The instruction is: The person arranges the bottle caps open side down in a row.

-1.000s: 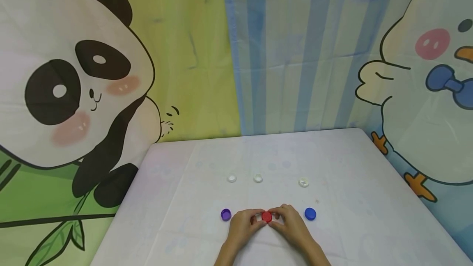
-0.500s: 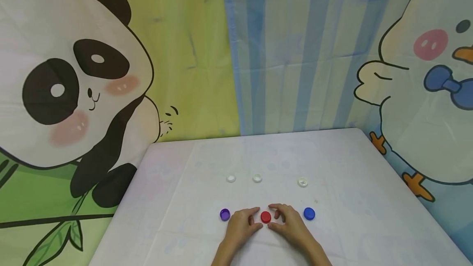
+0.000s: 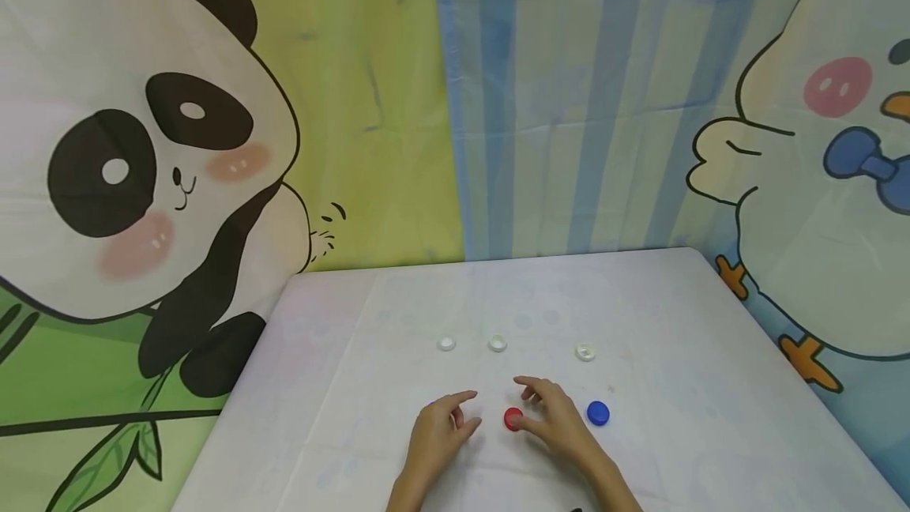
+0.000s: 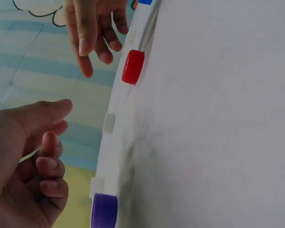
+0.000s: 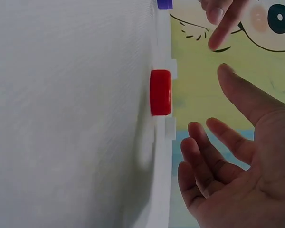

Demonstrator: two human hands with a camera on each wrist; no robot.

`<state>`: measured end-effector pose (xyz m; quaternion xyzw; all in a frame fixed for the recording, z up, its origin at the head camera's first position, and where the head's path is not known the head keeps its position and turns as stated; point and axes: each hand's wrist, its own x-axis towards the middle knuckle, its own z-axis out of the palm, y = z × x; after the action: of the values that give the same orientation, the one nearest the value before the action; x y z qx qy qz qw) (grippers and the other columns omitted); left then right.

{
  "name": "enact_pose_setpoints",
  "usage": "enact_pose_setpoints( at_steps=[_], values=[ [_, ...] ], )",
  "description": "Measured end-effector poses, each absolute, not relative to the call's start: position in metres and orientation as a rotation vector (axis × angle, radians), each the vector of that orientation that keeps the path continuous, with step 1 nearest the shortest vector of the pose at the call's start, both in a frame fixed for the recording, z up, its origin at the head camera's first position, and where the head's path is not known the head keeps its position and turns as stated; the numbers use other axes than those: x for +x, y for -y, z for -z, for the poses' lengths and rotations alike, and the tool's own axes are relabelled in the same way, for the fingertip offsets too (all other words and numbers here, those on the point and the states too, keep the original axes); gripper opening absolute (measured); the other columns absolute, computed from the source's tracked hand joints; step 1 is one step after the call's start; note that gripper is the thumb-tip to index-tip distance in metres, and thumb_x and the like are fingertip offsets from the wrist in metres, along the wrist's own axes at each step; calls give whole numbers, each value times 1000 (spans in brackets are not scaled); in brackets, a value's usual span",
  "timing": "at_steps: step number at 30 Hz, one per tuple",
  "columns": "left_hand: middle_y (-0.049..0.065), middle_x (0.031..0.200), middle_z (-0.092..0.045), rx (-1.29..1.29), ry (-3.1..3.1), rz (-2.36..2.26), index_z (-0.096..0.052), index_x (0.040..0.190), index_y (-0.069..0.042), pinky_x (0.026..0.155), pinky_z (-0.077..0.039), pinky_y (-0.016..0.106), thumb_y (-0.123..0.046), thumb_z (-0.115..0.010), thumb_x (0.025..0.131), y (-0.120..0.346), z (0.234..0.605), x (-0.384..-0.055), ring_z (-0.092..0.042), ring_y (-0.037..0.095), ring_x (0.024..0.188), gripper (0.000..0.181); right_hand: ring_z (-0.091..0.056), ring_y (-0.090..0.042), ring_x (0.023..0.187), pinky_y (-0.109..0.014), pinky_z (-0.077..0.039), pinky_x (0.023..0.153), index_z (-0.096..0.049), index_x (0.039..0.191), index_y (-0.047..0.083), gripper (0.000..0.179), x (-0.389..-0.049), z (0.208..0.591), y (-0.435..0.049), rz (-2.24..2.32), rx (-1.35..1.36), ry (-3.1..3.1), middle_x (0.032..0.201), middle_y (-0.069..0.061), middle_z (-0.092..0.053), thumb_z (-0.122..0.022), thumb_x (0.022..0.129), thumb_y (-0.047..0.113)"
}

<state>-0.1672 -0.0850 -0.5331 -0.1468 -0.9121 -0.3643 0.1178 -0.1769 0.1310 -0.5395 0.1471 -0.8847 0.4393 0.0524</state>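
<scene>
A red bottle cap (image 3: 511, 419) lies on the white table between the two hands. My right hand (image 3: 558, 421) is just to its right, thumb overlapping the cap in the head view; the right wrist view shows a gap between those fingers and the red cap (image 5: 160, 92). To the left, my left hand (image 3: 435, 434) hovers with loosely bent fingers and nothing in them. It hides most of a purple cap in the head view; the left wrist view shows that purple cap (image 4: 104, 210) below the hand. A blue cap (image 3: 598, 413) lies right of the right hand.
Farther back on the table (image 3: 355, 417) is a row of small white caps: a left one (image 3: 446, 344), a middle one (image 3: 498, 343) and a right one (image 3: 585, 352). Behind the table's far edge hangs a cartoon-printed curtain (image 3: 554, 101).
Both hands have let go of the red cap, which stays on the table. The left hand has moved away to the left, over the purple cap; the right has lifted slightly.
</scene>
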Motion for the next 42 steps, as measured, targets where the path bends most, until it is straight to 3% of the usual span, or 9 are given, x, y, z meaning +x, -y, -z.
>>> enact_pose_setpoints(
  at_steps=[5, 11, 20, 29, 33, 37, 42],
  values=[
    [-14, 58, -43, -344, 2477, 1097, -67, 99, -14, 45, -33, 14, -24, -74, 72, 102, 537, -166, -33, -5, 49, 30, -54, -17, 89, -34, -46, 78, -55, 119, 13, 53, -180, 528, -119, -1406, 514, 2650, 95, -3, -59, -72, 73, 35],
    [-15, 58, -45, -215, 2368, 1224, -67, 99, -14, 42, -35, 16, -25, -72, 75, 123, 545, -168, -37, -3, 47, 27, -55, -24, 94, -34, -51, 70, -52, 122, 14, 51, -180, 519, -98, -1535, 589, 2635, 100, -8, -58, -67, 78, 37],
    [-15, 59, -49, -78, 2385, 1282, -68, 100, -17, 45, -36, 18, -26, -70, 77, 157, 565, -175, -41, 1, 48, 25, -60, -18, 85, -29, -49, 74, -54, 115, 6, 43, -175, 516, -67, -1583, 577, 2567, 94, -8, -60, -67, 80, 28],
    [-13, 62, -49, -211, 2467, 1405, -66, 105, -18, 48, -38, 18, -29, -73, 72, 165, 574, -176, -43, 2, 53, 36, -60, -20, 80, -24, -50, 69, -56, 112, 1, 42, -174, 529, -35, -1745, 491, 2503, 91, -13, -60, -71, 75, 16],
    [-13, 65, -50, -290, 2512, 1392, -66, 107, -17, 48, -38, 18, -30, -74, 69, 166, 578, -176, -42, 1, 53, 41, -61, -15, 74, -21, -50, 65, -58, 108, 1, 39, -174, 541, -27, -1706, 448, 2506, 85, -11, -61, -73, 73, 11],
    [-13, 65, -49, -359, 2524, 1349, -66, 106, -15, 47, -37, 17, -27, -76, 67, 166, 581, -176, -40, 0, 53, 42, -60, -11, 71, -19, -50, 63, -59, 106, 2, 37, -174, 550, -24, -1697, 408, 2510, 82, -8, -62, -73, 72, 11],
    [-13, 63, -48, -384, 2519, 1304, -67, 103, -14, 47, -36, 16, -26, -76, 65, 165, 581, -176, -39, -1, 52, 41, -60, -15, 74, -22, -50, 65, -60, 107, 3, 39, -175, 558, -21, -1659, 445, 2522, 85, -8, -62, -74, 73, 15]
  ],
)
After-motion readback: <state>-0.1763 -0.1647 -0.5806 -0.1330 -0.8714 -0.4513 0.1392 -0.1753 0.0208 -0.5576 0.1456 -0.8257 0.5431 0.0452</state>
